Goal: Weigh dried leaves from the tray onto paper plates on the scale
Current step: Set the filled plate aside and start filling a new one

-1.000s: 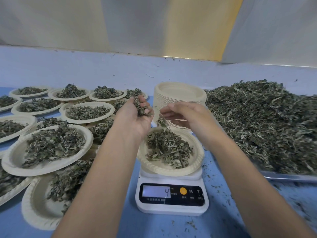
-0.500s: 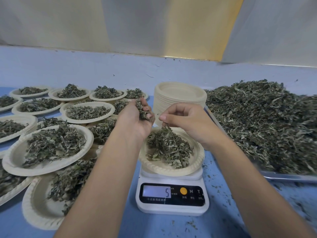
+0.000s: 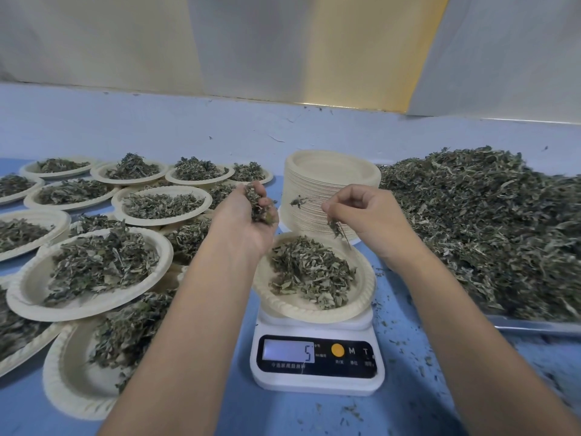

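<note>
You are adjusting the plate (image 3: 284, 305) on the scale (image 3: 317, 380) showing 5, left hand (image 3: 245, 225) clutching leaves (image 3: 257, 204), right hand (image 3: 369, 220) pinching a sprig (image 3: 336, 227), many filled plates (image 3: 28, 302) waiting, tray (image 3: 534, 326) heaped.

I record a white digital scale (image 3: 317, 363) standing on the blue worktop (image 3: 314, 416), its display reading 5. One cream paper plate (image 3: 283, 305) sits level on its platform and carries a loose mound of dried leaves (image 3: 311, 272), grey-green and crumpled. To the right lies the metal tray (image 3: 534, 326), heaped with the bulk leaf pile (image 3: 487, 231). A tall stack of empty plates (image 3: 330, 171) stands just behind the scale. Filled plates (image 3: 22, 294) overlap in rows to the left. Above the weighed plate's far rim, the left hand (image 3: 242, 228) grips a leaf clump (image 3: 257, 204) and the right hand (image 3: 364, 215) pinches a sprig (image 3: 336, 226).
</note>
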A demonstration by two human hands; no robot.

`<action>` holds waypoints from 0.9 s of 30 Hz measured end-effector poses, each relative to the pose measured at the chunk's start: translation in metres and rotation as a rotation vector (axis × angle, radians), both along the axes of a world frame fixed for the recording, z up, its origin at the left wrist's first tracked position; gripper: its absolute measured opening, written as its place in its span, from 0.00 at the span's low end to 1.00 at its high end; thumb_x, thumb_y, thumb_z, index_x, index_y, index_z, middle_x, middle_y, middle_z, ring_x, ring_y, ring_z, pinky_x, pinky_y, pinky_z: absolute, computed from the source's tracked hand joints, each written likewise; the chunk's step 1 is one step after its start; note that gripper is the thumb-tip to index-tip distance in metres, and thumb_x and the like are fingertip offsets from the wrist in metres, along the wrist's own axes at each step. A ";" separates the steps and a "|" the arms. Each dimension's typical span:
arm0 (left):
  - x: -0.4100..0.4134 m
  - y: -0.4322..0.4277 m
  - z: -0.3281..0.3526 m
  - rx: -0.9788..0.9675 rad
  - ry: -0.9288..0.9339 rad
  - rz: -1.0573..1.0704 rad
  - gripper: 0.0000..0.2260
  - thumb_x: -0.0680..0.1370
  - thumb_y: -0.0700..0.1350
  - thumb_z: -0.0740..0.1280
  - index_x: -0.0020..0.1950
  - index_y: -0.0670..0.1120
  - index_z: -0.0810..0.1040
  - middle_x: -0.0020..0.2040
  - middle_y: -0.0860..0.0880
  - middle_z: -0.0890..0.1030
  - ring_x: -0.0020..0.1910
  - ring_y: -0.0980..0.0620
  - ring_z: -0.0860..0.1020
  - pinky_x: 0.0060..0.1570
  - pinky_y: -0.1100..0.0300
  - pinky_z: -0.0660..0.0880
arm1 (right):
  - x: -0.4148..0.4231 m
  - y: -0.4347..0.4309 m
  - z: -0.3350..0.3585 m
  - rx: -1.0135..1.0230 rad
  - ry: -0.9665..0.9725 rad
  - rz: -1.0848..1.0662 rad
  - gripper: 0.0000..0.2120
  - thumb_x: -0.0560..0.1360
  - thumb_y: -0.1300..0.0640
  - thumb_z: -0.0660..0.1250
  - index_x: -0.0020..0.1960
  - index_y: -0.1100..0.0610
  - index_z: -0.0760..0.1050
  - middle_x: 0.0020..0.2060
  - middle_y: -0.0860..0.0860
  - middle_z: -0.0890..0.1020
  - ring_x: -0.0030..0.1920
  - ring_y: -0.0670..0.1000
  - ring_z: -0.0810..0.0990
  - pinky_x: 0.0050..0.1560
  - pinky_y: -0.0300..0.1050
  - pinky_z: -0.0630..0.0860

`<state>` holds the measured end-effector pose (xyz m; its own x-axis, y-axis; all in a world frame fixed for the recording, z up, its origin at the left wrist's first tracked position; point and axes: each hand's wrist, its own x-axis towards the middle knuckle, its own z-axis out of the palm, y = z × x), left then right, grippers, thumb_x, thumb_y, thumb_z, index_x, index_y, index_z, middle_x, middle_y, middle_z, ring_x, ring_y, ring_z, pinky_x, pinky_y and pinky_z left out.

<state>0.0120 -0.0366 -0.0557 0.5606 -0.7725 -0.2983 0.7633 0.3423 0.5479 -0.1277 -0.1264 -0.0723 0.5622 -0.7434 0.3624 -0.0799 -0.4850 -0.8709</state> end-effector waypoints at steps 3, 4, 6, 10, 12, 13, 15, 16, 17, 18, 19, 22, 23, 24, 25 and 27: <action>0.000 -0.001 -0.001 0.004 -0.014 0.001 0.16 0.84 0.47 0.53 0.40 0.45 0.71 0.22 0.54 0.73 0.18 0.59 0.64 0.22 0.68 0.59 | -0.001 -0.002 -0.002 -0.040 0.067 -0.027 0.04 0.72 0.58 0.72 0.39 0.58 0.80 0.35 0.52 0.83 0.39 0.49 0.80 0.54 0.51 0.78; 0.000 -0.001 -0.001 0.005 -0.016 0.002 0.16 0.84 0.47 0.52 0.40 0.45 0.71 0.22 0.54 0.72 0.18 0.59 0.64 0.22 0.68 0.59 | -0.001 -0.002 -0.002 -0.057 0.096 -0.032 0.04 0.72 0.58 0.72 0.39 0.57 0.81 0.35 0.52 0.83 0.39 0.49 0.80 0.54 0.52 0.78; 0.000 -0.002 -0.001 0.004 -0.013 0.004 0.15 0.84 0.47 0.53 0.41 0.46 0.71 0.22 0.53 0.73 0.17 0.59 0.64 0.21 0.68 0.59 | -0.002 -0.004 -0.003 -0.083 0.175 -0.028 0.05 0.71 0.55 0.73 0.38 0.54 0.81 0.34 0.49 0.83 0.38 0.46 0.80 0.50 0.49 0.78; 0.000 -0.003 -0.002 0.002 -0.008 0.003 0.15 0.84 0.47 0.52 0.41 0.46 0.71 0.22 0.53 0.72 0.17 0.59 0.64 0.19 0.68 0.59 | -0.002 -0.003 -0.005 -0.098 0.245 -0.020 0.09 0.69 0.48 0.74 0.36 0.54 0.80 0.27 0.41 0.78 0.32 0.41 0.73 0.41 0.42 0.71; 0.000 -0.003 -0.002 0.004 -0.005 0.005 0.15 0.84 0.46 0.52 0.40 0.45 0.71 0.23 0.53 0.72 0.17 0.59 0.64 0.19 0.68 0.59 | 0.000 -0.002 -0.004 -0.097 0.205 -0.046 0.11 0.70 0.48 0.73 0.37 0.55 0.80 0.29 0.42 0.78 0.33 0.42 0.73 0.42 0.43 0.72; -0.001 -0.003 -0.002 0.002 0.001 0.007 0.15 0.84 0.46 0.53 0.40 0.45 0.71 0.24 0.53 0.72 0.17 0.58 0.64 0.20 0.68 0.60 | 0.000 -0.001 -0.003 -0.095 0.184 -0.045 0.10 0.70 0.49 0.73 0.37 0.55 0.80 0.30 0.43 0.78 0.34 0.43 0.74 0.43 0.45 0.73; -0.003 -0.004 -0.001 0.001 0.011 0.009 0.14 0.83 0.45 0.54 0.40 0.45 0.71 0.25 0.52 0.72 0.17 0.58 0.64 0.20 0.68 0.60 | 0.002 0.005 0.000 -0.072 0.121 0.000 0.09 0.71 0.51 0.73 0.38 0.56 0.80 0.33 0.47 0.80 0.36 0.45 0.75 0.45 0.47 0.74; -0.005 -0.005 -0.001 0.007 0.005 0.010 0.13 0.83 0.44 0.54 0.40 0.45 0.71 0.26 0.52 0.72 0.18 0.58 0.64 0.20 0.69 0.60 | 0.003 0.008 0.001 -0.060 0.080 0.032 0.07 0.71 0.52 0.73 0.39 0.56 0.80 0.34 0.48 0.80 0.36 0.45 0.75 0.44 0.44 0.74; -0.007 -0.006 -0.001 0.017 -0.012 0.006 0.13 0.83 0.43 0.54 0.40 0.45 0.70 0.27 0.52 0.72 0.18 0.58 0.65 0.20 0.69 0.61 | 0.004 0.012 0.003 -0.056 0.039 0.063 0.05 0.71 0.54 0.74 0.41 0.55 0.80 0.34 0.48 0.80 0.35 0.44 0.75 0.43 0.39 0.74; -0.009 -0.008 -0.001 0.029 -0.036 -0.002 0.14 0.83 0.42 0.54 0.39 0.45 0.70 0.28 0.51 0.71 0.20 0.58 0.65 0.20 0.69 0.61 | 0.006 0.016 0.005 -0.057 0.006 0.092 0.04 0.71 0.55 0.74 0.43 0.54 0.81 0.35 0.47 0.80 0.35 0.44 0.75 0.41 0.36 0.73; -0.012 -0.010 -0.002 0.037 -0.060 -0.015 0.14 0.83 0.42 0.53 0.38 0.44 0.69 0.29 0.51 0.70 0.22 0.58 0.65 0.21 0.68 0.62 | 0.008 0.020 0.006 -0.061 -0.017 0.117 0.05 0.70 0.56 0.75 0.45 0.53 0.81 0.36 0.46 0.80 0.35 0.45 0.75 0.40 0.36 0.73; -0.021 -0.015 -0.002 0.025 -0.072 -0.035 0.14 0.83 0.42 0.51 0.40 0.42 0.68 0.32 0.49 0.69 0.28 0.55 0.66 0.29 0.65 0.65 | 0.015 0.028 0.008 -0.100 -0.016 0.134 0.14 0.68 0.57 0.76 0.50 0.47 0.78 0.45 0.48 0.80 0.36 0.46 0.77 0.44 0.41 0.77; -0.023 -0.016 -0.002 0.008 -0.054 -0.025 0.13 0.83 0.42 0.51 0.42 0.42 0.69 0.32 0.48 0.70 0.28 0.54 0.67 0.32 0.64 0.67 | 0.017 0.030 0.008 -0.132 -0.004 0.117 0.16 0.68 0.58 0.77 0.52 0.46 0.78 0.49 0.49 0.79 0.36 0.45 0.77 0.44 0.38 0.76; -0.025 -0.016 -0.002 -0.003 -0.047 -0.015 0.12 0.83 0.42 0.51 0.43 0.41 0.69 0.33 0.47 0.71 0.29 0.54 0.68 0.33 0.63 0.69 | 0.018 0.031 0.008 -0.171 0.009 0.092 0.18 0.67 0.57 0.77 0.54 0.46 0.77 0.51 0.49 0.78 0.36 0.44 0.77 0.43 0.34 0.75; -0.026 -0.017 -0.002 -0.001 -0.055 -0.011 0.12 0.83 0.42 0.51 0.44 0.41 0.69 0.33 0.46 0.71 0.30 0.53 0.69 0.32 0.63 0.70 | 0.020 0.032 0.007 -0.207 0.020 0.063 0.19 0.67 0.57 0.77 0.54 0.46 0.77 0.53 0.49 0.76 0.37 0.43 0.78 0.42 0.30 0.74; -0.028 -0.016 -0.001 0.017 -0.091 -0.017 0.12 0.84 0.43 0.51 0.45 0.41 0.70 0.36 0.45 0.73 0.31 0.50 0.71 0.29 0.62 0.72 | 0.021 0.033 0.005 -0.250 0.025 0.024 0.19 0.66 0.58 0.77 0.54 0.46 0.78 0.54 0.48 0.75 0.37 0.42 0.77 0.42 0.27 0.72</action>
<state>-0.0164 -0.0531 -0.0568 0.5728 -0.7773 -0.2601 0.7156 0.3195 0.6212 -0.1066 -0.0937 -0.0669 0.5899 -0.6185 0.5191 -0.0861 -0.6874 -0.7212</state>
